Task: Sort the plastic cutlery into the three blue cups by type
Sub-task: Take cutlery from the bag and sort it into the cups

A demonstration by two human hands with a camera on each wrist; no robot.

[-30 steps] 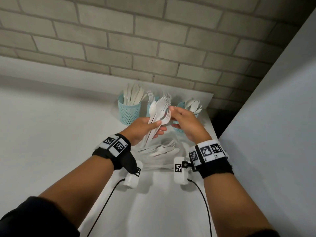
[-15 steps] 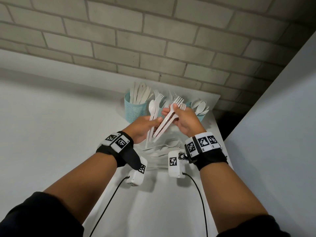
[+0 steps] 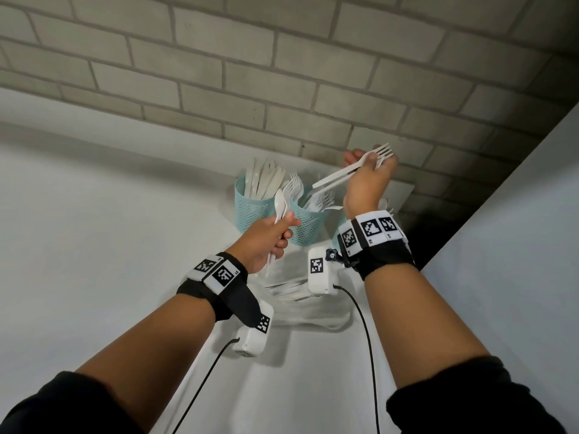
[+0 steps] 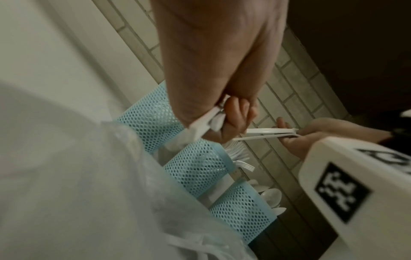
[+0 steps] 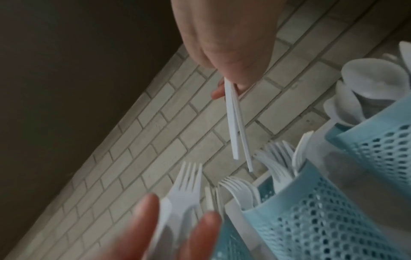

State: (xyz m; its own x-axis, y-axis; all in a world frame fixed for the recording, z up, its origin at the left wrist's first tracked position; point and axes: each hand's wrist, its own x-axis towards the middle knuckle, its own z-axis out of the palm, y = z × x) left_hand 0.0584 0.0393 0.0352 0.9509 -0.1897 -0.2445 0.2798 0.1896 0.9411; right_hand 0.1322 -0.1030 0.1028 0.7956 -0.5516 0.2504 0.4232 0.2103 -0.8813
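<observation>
Right hand (image 3: pixel 366 183): pinches 2 white plastic forks (image 3: pixel 347 172) above middle blue mesh cup (image 3: pixel 305 225). Left hand (image 3: pixel 266 238): grips white plastic spoons (image 3: pixel 279 205).

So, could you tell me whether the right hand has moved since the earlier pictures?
Yes. The right hand, pinching forks, went from in front of the middle cup to above and behind it.
</observation>
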